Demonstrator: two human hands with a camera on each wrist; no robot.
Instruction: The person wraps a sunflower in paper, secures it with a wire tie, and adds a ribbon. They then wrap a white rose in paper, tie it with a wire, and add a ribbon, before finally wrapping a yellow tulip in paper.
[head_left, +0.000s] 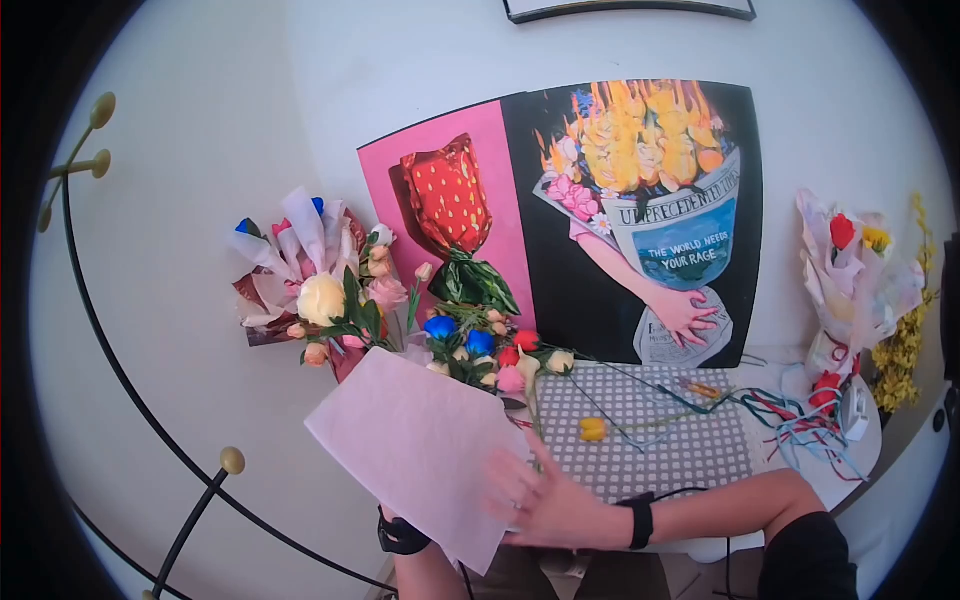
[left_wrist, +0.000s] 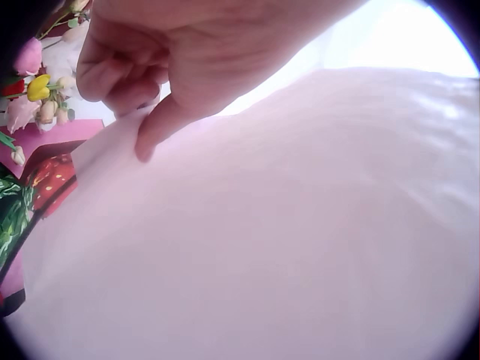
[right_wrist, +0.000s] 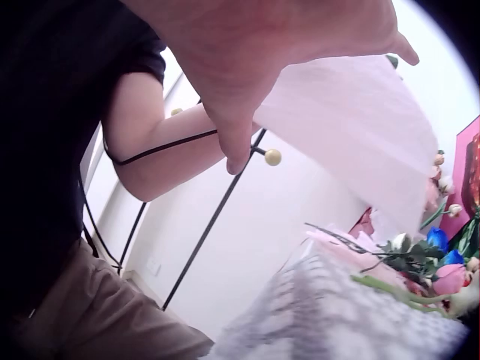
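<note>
A pale pink sheet of wrapping paper (head_left: 405,440) is held up over the near left side of the table. My left hand (left_wrist: 191,64) pinches its edge between thumb and curled fingers in the left wrist view; from the head camera that hand is hidden behind the sheet. At the sheet's right edge is my right hand (head_left: 560,505), slightly blurred, its fingers extended and overlapping the paper. The right wrist view shows its thumb and fingers spread apart. Behind the paper lies a pile of artificial flowers, with a blue rose (head_left: 481,343) among them.
A checked mat (head_left: 690,450) covers the table, bearing a yellow tulip (head_left: 593,429). Tangled ribbons (head_left: 800,425) lie to the right. Wrapped bouquets stand left (head_left: 320,300) and right (head_left: 845,290). Two art prints (head_left: 735,230) lean on the wall; a black rack (head_left: 130,385) stands left.
</note>
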